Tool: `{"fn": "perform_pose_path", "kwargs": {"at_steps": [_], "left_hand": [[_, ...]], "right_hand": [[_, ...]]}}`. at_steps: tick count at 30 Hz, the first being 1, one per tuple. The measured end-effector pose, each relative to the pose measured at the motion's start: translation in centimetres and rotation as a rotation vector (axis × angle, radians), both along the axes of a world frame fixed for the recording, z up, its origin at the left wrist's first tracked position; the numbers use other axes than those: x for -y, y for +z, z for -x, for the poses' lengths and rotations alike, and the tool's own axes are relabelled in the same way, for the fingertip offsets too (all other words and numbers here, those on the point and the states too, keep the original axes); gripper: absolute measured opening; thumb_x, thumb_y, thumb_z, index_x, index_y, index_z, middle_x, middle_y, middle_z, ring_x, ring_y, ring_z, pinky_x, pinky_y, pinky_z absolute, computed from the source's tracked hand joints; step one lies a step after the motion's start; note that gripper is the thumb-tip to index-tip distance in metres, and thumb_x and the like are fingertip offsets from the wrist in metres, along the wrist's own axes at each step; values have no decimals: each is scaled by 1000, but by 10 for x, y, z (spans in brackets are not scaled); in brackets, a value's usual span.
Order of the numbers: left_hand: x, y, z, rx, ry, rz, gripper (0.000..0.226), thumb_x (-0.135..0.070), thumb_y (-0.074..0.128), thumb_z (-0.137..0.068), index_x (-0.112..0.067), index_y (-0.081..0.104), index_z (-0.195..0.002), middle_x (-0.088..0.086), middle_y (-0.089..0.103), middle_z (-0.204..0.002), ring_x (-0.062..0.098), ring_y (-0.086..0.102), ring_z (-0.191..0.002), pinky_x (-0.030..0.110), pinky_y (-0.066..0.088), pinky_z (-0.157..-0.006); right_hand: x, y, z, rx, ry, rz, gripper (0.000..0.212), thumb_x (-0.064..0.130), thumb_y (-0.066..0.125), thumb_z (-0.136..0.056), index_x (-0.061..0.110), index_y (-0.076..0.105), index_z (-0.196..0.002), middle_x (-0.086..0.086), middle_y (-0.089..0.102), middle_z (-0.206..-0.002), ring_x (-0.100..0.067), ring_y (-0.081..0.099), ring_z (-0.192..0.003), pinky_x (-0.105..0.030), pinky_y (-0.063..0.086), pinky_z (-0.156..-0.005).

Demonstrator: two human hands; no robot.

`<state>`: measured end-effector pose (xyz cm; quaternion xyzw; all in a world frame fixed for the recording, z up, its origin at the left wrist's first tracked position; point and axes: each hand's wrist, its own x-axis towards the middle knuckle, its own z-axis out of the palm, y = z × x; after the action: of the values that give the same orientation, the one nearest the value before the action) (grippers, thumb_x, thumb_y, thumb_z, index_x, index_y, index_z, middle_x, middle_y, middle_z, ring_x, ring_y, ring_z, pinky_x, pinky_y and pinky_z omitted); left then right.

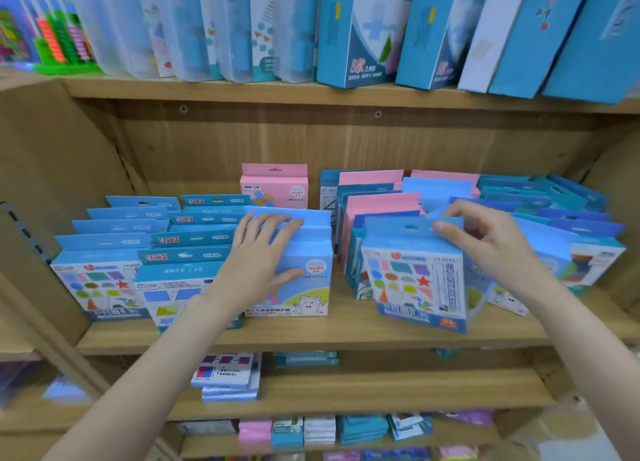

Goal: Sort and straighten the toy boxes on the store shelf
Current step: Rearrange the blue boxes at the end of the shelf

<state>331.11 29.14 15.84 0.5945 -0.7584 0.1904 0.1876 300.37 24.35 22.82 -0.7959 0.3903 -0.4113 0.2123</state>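
Rows of small blue and pink toy boxes stand on the middle wooden shelf. My left hand lies on top of a light blue box with a bear picture, fingers over its top and thumb on its front. My right hand pinches the hanging tab of a blue box with coloured shapes, which stands tilted at the shelf's front edge. A pink box stands alone behind the bear box. Two neat rows of blue boxes fill the left. Mixed pink and blue boxes crowd the right.
The upper shelf carries tall blue boxes, clear packs and a colourful abacus at the left. Lower shelves hold flat packs and more small boxes. A wooden side panel bounds the left.
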Motion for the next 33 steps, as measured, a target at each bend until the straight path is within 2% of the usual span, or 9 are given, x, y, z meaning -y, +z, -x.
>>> {"fn": "perform_pose_path", "kwargs": {"at_steps": [4,10,13,15,18,23,26,29,33], "left_hand": [[-21,11,-14,-207,-9,142,47,-39,39,-89,-11,45,-127,10,51,-126,23,40,-122,40,6,-112],[-73,-6,-61,-393,261,246,37,-20,36,-89,-6,50,-120,11,53,-123,20,41,-117,36,13,-110],[-103,-17,-80,-459,345,175,38,-18,39,-87,-7,49,-122,10,51,-125,21,41,-118,41,28,-104],[-125,-20,-91,-491,387,156,39,-15,42,-85,-4,48,-122,12,50,-126,23,44,-118,41,37,-97],[-155,-22,-107,-516,481,181,40,-7,46,-83,-2,49,-122,14,49,-126,25,46,-117,34,36,-96],[-192,-35,-132,-608,646,211,43,8,54,-79,0,49,-121,15,49,-122,24,43,-119,28,32,-98],[-197,-46,-138,-604,619,139,44,-4,60,-81,-4,46,-123,12,46,-123,22,44,-116,25,34,-97],[-187,-57,-135,-620,580,37,52,-20,65,-83,-9,42,-129,6,42,-129,19,40,-122,17,25,-100],[-170,-69,-129,-687,548,-21,60,-36,63,-83,-17,36,-133,1,31,-134,11,35,-123,12,21,-98]], "right_hand": [[-3,-15,-7,-124,81,-30,19,24,62,-82,19,54,-66,7,36,-45,-6,30,-44,-15,22,-45],[-10,-14,-61,-79,326,-73,23,31,65,-82,24,54,-64,12,45,-46,-3,35,-43,-12,24,-44],[-13,-10,-106,-185,443,5,20,42,59,-79,28,53,-65,11,44,-48,-3,35,-44,-12,25,-46],[-16,-7,-143,-251,533,45,21,37,56,-81,20,55,-67,13,46,-49,-2,38,-48,-11,28,-48],[-31,-5,-204,-278,660,97,20,35,54,-82,20,49,-70,11,40,-48,-3,40,-50,-13,30,-51],[-62,-13,-304,-199,725,198,15,18,58,-88,4,57,-84,-13,61,-84,-12,48,-67,-22,31,-63],[-81,-22,-352,-192,687,362,10,11,56,-87,1,54,-87,-15,59,-99,-29,56,-88,-33,42,-78],[-70,-48,-364,-281,503,635,12,12,62,-81,1,60,-84,-12,64,-95,-30,56,-92,-38,48,-79],[-50,-68,-358,-368,364,693,12,19,66,-81,8,61,-85,-5,65,-90,-23,45,-92,-34,31,-83]]}}
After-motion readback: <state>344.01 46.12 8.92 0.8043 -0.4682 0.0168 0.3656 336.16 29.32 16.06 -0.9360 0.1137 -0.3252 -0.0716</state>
